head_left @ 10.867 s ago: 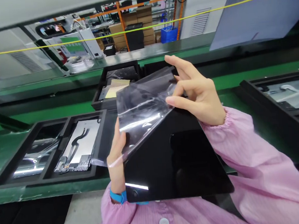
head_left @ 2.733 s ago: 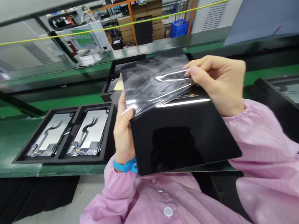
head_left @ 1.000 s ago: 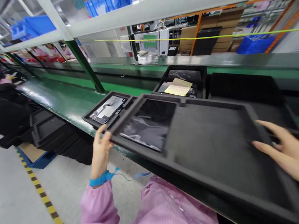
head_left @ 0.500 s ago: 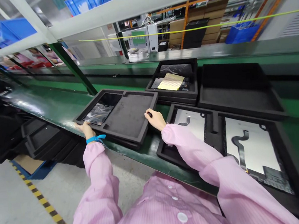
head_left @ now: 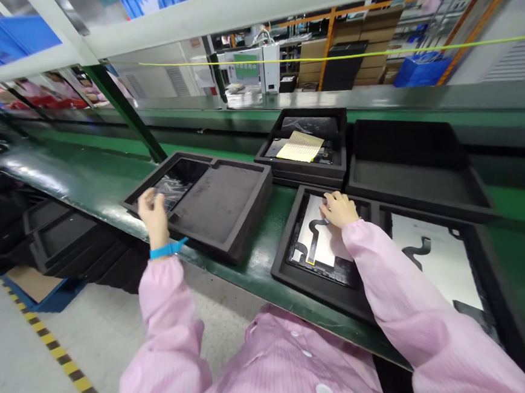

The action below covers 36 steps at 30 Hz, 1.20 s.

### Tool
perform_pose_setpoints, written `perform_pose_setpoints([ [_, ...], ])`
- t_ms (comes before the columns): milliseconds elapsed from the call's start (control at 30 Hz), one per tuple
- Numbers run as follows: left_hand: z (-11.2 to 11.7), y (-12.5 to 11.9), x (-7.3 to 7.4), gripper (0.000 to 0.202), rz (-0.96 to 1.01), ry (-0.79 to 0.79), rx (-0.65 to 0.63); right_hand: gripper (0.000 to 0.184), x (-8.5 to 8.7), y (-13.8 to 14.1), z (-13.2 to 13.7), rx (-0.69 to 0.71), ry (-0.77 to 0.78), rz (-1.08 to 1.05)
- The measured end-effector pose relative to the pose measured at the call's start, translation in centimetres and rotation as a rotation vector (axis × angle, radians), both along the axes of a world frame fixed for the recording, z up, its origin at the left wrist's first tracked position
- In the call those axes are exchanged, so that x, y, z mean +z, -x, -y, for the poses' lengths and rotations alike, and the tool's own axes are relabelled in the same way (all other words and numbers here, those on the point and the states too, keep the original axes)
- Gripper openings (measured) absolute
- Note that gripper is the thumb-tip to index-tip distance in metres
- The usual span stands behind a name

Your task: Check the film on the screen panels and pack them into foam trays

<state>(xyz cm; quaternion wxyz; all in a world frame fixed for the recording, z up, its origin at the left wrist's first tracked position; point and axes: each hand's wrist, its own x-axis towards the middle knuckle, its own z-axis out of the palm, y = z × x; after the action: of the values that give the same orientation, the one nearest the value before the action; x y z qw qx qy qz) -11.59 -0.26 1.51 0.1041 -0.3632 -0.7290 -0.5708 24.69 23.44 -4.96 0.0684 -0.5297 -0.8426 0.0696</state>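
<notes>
My left hand (head_left: 151, 206) rests with curled fingers on the near rim of a black foam tray (head_left: 226, 200) on the green belt. A glossy dark panel (head_left: 173, 182) lies in that tray's left pocket, just beyond the fingers. My right hand (head_left: 338, 208) reaches into the left pocket of a second black tray (head_left: 377, 218) in front of me. Its fingers are bent down onto the top edge of a silver panel (head_left: 321, 243) with a black flex cable. A second silver panel (head_left: 440, 264) lies in the right pocket.
Farther back on the green conveyor (head_left: 83, 177) stand a stacked tray with a yellow paper sheet (head_left: 300, 147) and an empty black tray (head_left: 412, 166). More black trays (head_left: 61, 239) are stacked on the floor at left. Other workers sit far left.
My right hand left the left tray's corner and moved right into the near tray, onto the silver panel. My left hand slid from the tray's near corner up onto its rim.
</notes>
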Motion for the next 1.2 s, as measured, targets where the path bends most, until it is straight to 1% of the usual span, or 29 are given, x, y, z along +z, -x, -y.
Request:
perform_pose_setpoints([
  [33,0.3,-2.2,-0.8,0.035,-0.016,0.015,-0.027,0.038,-0.3,-0.1,0.0,0.001,-0.016,0.007],
  [67,0.6,-4.6,-1.7,0.031,-0.034,0.059,-0.088,0.040,-0.5,-0.1,-0.1,0.002,-0.027,0.011],
  [100,0.9,-7.0,-2.8,0.025,-0.054,0.109,-0.142,0.042,-0.6,0.0,-0.1,0.002,-0.030,0.015],
  [133,1.1,-9.3,-3.8,0.019,-0.076,0.151,-0.167,0.042,-0.7,0.2,-0.1,0.004,-0.023,0.020],
  [167,1.3,-11.2,-4.9,0.018,-0.099,0.171,-0.167,0.041,-0.7,0.3,-0.2,0.011,-0.008,0.023],
  [200,1.3,-12.8,-5.8,0.020,-0.116,0.165,-0.135,0.040,-0.6,0.5,-0.2,0.024,0.016,0.026],
  [267,1.1,-14.7,-7.0,0.018,-0.129,0.138,-0.064,0.036,-0.3,0.8,-0.1,0.065,0.068,0.026],
  [333,0.8,-15.5,-7.4,0.016,-0.121,0.114,-0.030,0.034,-0.1,1.0,0.2,0.112,0.100,0.016],
  [433,0.5,-16.5,-6.6,0.013,-0.086,0.076,-0.047,0.034,0.2,1.4,0.8,0.152,0.099,-0.002],
  [500,0.4,-18.0,-5.8,0.016,-0.040,0.032,-0.095,0.037,0.2,1.8,1.2,0.148,0.094,-0.013],
  [533,0.3,-19.0,-5.4,0.017,-0.007,0.013,-0.139,0.038,0.2,2.1,1.3,0.138,0.097,-0.019],
  [600,-0.1,-20.8,-4.8,0.017,0.082,-0.002,-0.268,0.039,0.3,2.9,1.5,0.120,0.118,-0.035],
  [667,-0.9,-22.0,-4.5,0.017,0.208,0.011,-0.409,0.038,0.9,3.7,1.6,0.117,0.147,-0.068],
  [733,-2.1,-22.5,-4.2,0.017,0.363,0.035,-0.527,0.035,2.2,4.1,2.0,0.123,0.159,-0.132],
  [833,-4.0,-22.8,-4.0,0.026,0.619,0.079,-0.670,0.034,5.2,3.4,2.5,0.118,0.108,-0.318],
  [867,-4.5,-23.1,-3.9,0.030,0.706,0.101,-0.713,0.037,6.4,2.9,2.7,0.118,0.079,-0.408],
  [933,-5.3,-24.4,-3.6,0.040,0.876,0.160,-0.820,0.049,8.7,1.4,3.0,0.126,0.025,-0.617],
  [1000,-5.6,-26.6,-3.3,0.045,1.022,0.221,-0.966,0.056,10.7,-0.3,3.2,0.139,-0.002,-0.824],
  [1067,-5.4,-28.8,-2.6,0.040,1.129,0.235,-1.098,0.053,12.2,-2.0,3.5,0.149,-0.002,-0.994],
  [1133,-4.9,-30.5,-1.7,0.035,1.189,0.176,-1.153,0.053,13.1,-3.8,4.0,0.155,0.020,-1.109],
  [1200,-4.3,-31.1,-0.5,0.037,1.212,0.083,-1.151,0.056,13.5,-5.9,4.4,0.159,0.089,-1.152],
])
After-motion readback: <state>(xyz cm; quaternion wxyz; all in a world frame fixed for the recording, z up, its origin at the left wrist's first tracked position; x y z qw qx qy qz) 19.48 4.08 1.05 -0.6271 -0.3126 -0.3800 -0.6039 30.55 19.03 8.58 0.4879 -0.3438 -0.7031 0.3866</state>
